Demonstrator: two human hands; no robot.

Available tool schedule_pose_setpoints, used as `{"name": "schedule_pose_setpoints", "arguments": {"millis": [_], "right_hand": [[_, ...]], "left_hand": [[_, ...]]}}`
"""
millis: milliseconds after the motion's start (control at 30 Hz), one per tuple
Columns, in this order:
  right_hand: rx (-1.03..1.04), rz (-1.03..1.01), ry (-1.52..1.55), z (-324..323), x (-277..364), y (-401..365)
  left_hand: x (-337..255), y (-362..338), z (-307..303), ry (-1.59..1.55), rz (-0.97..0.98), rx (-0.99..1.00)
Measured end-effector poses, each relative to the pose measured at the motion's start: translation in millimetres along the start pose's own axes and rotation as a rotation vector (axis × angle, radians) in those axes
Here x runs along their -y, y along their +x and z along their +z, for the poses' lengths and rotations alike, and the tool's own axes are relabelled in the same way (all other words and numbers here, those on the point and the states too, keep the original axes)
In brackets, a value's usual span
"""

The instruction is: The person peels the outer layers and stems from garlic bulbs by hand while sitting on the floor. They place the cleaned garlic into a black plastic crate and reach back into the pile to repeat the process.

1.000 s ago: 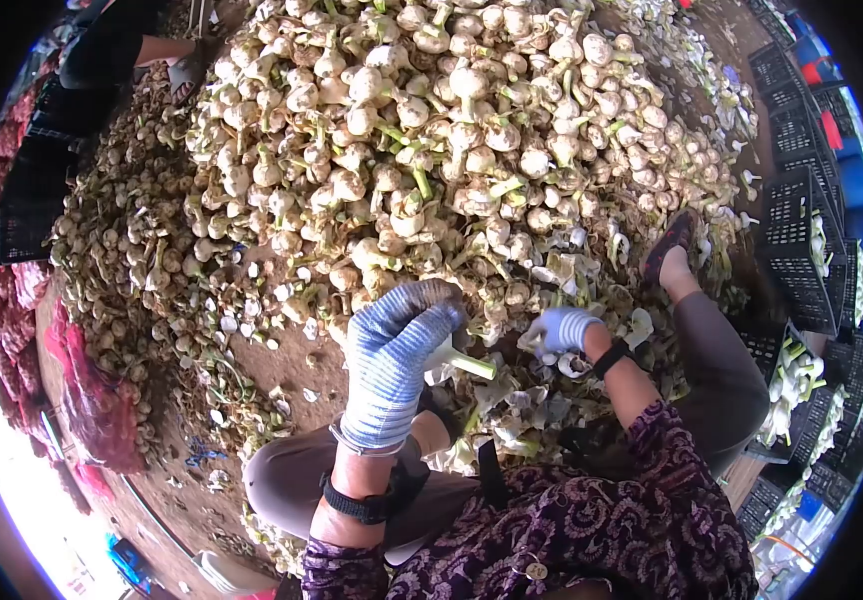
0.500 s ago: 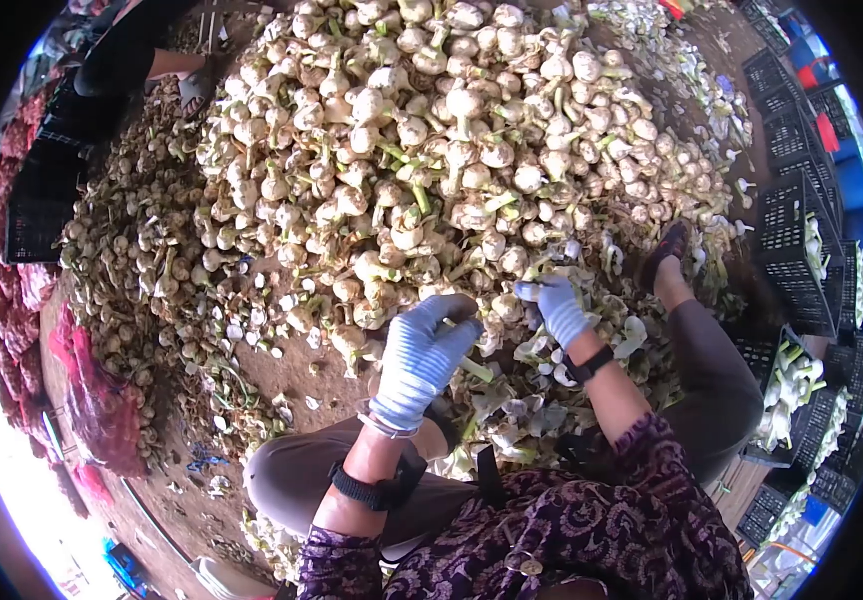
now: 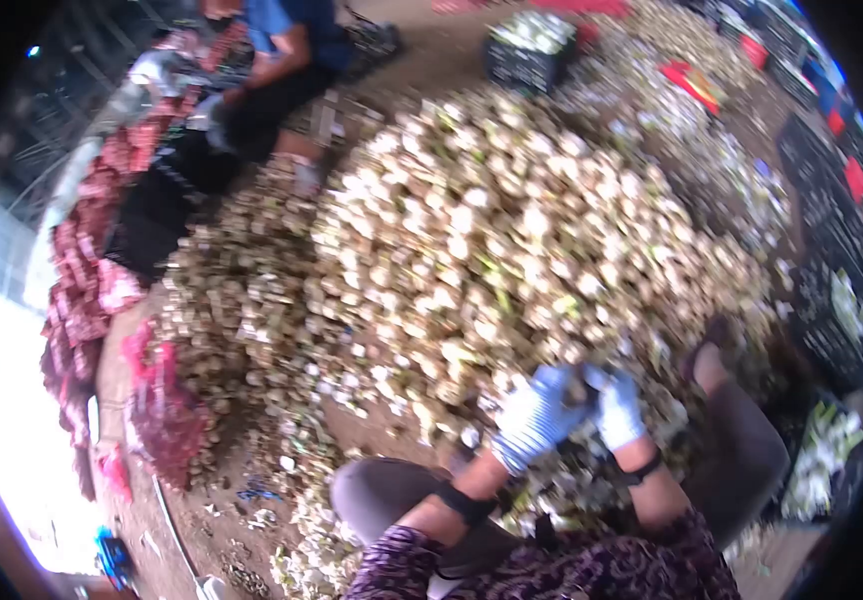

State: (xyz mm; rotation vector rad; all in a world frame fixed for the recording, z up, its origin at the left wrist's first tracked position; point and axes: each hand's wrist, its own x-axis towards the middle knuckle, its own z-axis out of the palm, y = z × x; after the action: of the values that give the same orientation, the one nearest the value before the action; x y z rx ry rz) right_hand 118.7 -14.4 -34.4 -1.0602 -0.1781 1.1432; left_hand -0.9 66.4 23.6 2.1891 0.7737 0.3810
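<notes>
My left hand (image 3: 540, 418), in a white striped glove, is in front of the near edge of a large heap of garlic bulbs (image 3: 492, 240). Close beside it is my right hand (image 3: 616, 408), gloved as well. Both hands have their fingers curled inward and their fingertips nearly meet. Motion blur and the dark fingertips hide whatever lies between them. Below the hands, loose pale skins and leaves (image 3: 557, 490) cover the ground between my legs.
Black crates (image 3: 822, 240) line the right side; a nearer crate holds pale stalks (image 3: 827, 455). A filled crate (image 3: 530, 55) stands behind the heap. Red mesh sacks (image 3: 167, 415) lie at left. Another person in a blue shirt (image 3: 297, 30) sits at the upper left.
My head view has tilted up and swung left, bringing the other person and the far crate into view. My two hands have come closer together.
</notes>
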Motion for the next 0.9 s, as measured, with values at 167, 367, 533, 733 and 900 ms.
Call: {"name": "schedule_pose_setpoints", "arguments": {"millis": [167,367,533,733,900], "right_hand": [[-0.088,-0.134,0.040,-33,-29,20],[0.058,-0.028,0.017,-22,-6,7],[-0.007,-0.087,-0.020,-18,-5,8],[0.058,-0.235,-0.062,-10,5,-4],[0.166,-0.419,-0.606,-2,22,-17]], "left_hand": [[18,-6,22,0.088,0.012,-0.035],[22,-3,20,-0.261,-0.004,0.017],[3,-7,1,-0.057,0.002,0.096],[31,-5,30,-1.135,-0.084,0.078],[34,-7,6,-1.411,-0.259,0.225]]}}
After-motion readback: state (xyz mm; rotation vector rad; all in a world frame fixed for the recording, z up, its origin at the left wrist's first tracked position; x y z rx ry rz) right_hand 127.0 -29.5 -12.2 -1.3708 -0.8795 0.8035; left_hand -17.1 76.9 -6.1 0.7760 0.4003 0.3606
